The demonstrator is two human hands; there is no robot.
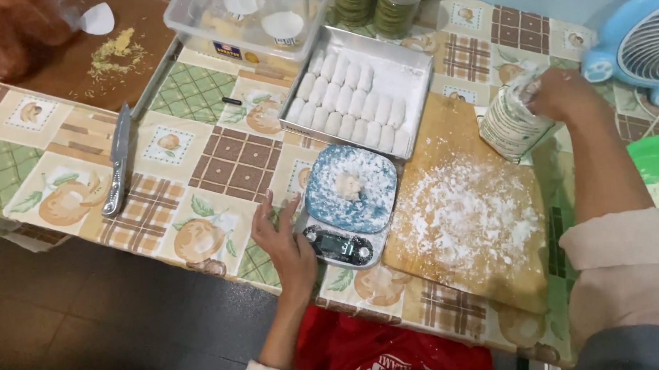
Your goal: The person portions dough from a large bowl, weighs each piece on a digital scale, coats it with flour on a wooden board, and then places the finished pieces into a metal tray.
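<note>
The left hand (284, 245) lies flat, fingers spread, grip empty, on the table (214, 165) touching a floured kitchen scale (348, 207) bearing a dough lump (348, 185). The right hand (564, 94) reaches into a flour bag (510, 124) beside the dusted wooden board (468, 214); its grip cannot be told.

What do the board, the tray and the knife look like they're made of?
Board: apparently bare wood, matte tan under white flour. Tray: likely thin metal, dull silvery walls. Knife: seemingly all metal, grey with a slight sheen, handle included.
</note>
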